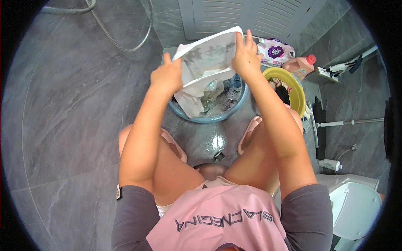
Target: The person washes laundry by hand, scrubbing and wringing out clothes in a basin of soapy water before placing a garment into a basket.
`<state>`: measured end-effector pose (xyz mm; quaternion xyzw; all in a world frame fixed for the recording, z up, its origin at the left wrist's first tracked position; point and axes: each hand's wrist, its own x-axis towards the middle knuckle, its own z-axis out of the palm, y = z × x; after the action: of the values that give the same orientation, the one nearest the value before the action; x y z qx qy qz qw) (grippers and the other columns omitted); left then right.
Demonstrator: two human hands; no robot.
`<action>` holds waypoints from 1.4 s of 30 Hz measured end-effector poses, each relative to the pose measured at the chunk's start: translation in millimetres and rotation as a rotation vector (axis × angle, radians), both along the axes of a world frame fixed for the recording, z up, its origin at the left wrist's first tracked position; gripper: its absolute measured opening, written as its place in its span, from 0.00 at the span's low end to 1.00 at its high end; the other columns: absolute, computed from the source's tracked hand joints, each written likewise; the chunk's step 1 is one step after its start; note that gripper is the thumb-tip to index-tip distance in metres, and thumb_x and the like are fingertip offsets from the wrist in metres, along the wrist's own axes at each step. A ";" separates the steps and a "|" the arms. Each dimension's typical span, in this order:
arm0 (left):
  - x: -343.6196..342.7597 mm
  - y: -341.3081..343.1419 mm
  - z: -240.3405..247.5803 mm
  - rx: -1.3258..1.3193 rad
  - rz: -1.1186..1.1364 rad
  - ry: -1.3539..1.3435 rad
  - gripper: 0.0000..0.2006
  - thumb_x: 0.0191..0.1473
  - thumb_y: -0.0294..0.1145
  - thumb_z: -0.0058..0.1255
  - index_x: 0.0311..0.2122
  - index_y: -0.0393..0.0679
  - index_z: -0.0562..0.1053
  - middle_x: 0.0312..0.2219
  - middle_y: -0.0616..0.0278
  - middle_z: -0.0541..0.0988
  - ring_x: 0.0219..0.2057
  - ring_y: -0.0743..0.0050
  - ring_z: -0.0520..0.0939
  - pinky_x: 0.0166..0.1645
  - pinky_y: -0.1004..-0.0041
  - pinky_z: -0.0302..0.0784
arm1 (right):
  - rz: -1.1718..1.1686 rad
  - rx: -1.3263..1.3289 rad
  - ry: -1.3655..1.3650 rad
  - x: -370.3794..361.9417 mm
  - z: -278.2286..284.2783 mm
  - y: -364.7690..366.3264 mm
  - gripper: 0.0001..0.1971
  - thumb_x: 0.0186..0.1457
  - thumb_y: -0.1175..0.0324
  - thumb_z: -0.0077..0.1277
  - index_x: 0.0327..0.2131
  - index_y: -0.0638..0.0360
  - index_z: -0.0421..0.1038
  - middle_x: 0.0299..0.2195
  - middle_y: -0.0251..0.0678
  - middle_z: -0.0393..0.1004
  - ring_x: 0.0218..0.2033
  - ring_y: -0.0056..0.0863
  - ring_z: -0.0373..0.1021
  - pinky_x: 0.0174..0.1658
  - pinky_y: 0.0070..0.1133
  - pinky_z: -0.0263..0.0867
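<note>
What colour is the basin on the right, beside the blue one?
The basin is yellow, best seen in the head view.

Large grey marble-look floor tiles cover the bathroom, wet and shining near the middle. A white louvred door closes the far side. A metal shower hose curves across the floor; a white toilet stands at right.

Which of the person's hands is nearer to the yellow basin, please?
The right hand: it grips the white garment just left of the yellow basin, while the left hand holds the garment's far side.
</note>
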<state>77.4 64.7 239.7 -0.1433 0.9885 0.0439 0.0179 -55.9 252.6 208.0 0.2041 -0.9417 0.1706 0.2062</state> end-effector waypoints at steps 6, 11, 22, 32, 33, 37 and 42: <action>-8.2 -16.5 -7.4 0.043 -0.020 -0.106 0.33 0.39 0.24 0.48 0.55 0.47 0.53 0.47 0.45 0.65 0.41 0.49 0.75 0.42 0.59 0.72 | 0.190 0.125 -0.353 4.7 16.6 18.8 0.41 0.40 0.74 0.48 0.59 0.50 0.39 0.56 0.52 0.50 0.49 0.49 0.62 0.49 0.42 0.58; -37.2 -20.6 -72.4 0.056 -0.098 -0.374 0.29 0.42 0.27 0.47 0.53 0.46 0.57 0.41 0.50 0.73 0.42 0.54 0.76 0.42 0.61 0.72 | 0.275 0.580 -0.717 -1.3 -30.0 18.3 0.45 0.41 0.72 0.47 0.60 0.54 0.31 0.53 0.50 0.56 0.47 0.42 0.64 0.49 0.33 0.60; -58.5 -30.5 -234.9 -0.043 0.082 -0.590 0.23 0.49 0.36 0.45 0.52 0.54 0.61 0.48 0.57 0.65 0.51 0.56 0.66 0.49 0.61 0.66 | 0.215 0.625 -0.787 -23.2 -208.9 -23.5 0.44 0.40 0.71 0.50 0.60 0.52 0.36 0.50 0.44 0.58 0.47 0.41 0.64 0.47 0.33 0.62; -78.5 -58.0 -337.0 -0.005 0.105 -0.523 0.16 0.49 0.39 0.43 0.46 0.56 0.68 0.43 0.60 0.73 0.46 0.54 0.72 0.46 0.60 0.68 | 0.168 0.680 -0.940 -39.2 -285.9 -56.5 0.42 0.44 0.68 0.48 0.60 0.54 0.35 0.54 0.42 0.55 0.52 0.38 0.60 0.50 0.30 0.60; -84.6 -57.3 -345.1 0.004 0.098 -0.529 0.16 0.49 0.39 0.43 0.46 0.56 0.68 0.43 0.60 0.73 0.46 0.54 0.72 0.46 0.60 0.68 | 0.170 0.702 -0.955 -41.6 -285.7 -55.4 0.40 0.46 0.69 0.46 0.60 0.54 0.35 0.55 0.41 0.54 0.52 0.37 0.60 0.51 0.30 0.59; -92.1 -80.4 -401.6 0.145 0.171 -0.588 0.19 0.50 0.40 0.39 0.48 0.52 0.68 0.47 0.59 0.71 0.49 0.60 0.71 0.48 0.61 0.66 | 0.122 0.619 -1.011 -46.8 -328.7 -67.7 0.33 0.51 0.69 0.39 0.60 0.53 0.38 0.55 0.41 0.55 0.53 0.36 0.59 0.50 0.30 0.59; -87.7 -81.5 -424.4 -0.029 -0.046 -0.668 0.27 0.51 0.47 0.34 0.57 0.51 0.57 0.55 0.58 0.60 0.58 0.63 0.57 0.57 0.60 0.55 | 0.001 0.470 -1.094 -51.8 -332.7 -72.0 0.29 0.53 0.67 0.36 0.59 0.47 0.43 0.57 0.41 0.52 0.50 0.39 0.63 0.47 0.37 0.62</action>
<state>-10.3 -16.7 -184.7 -0.1277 0.9315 -0.0201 0.3399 -107.8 180.6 -124.6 0.1270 -0.9236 0.0380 -0.3597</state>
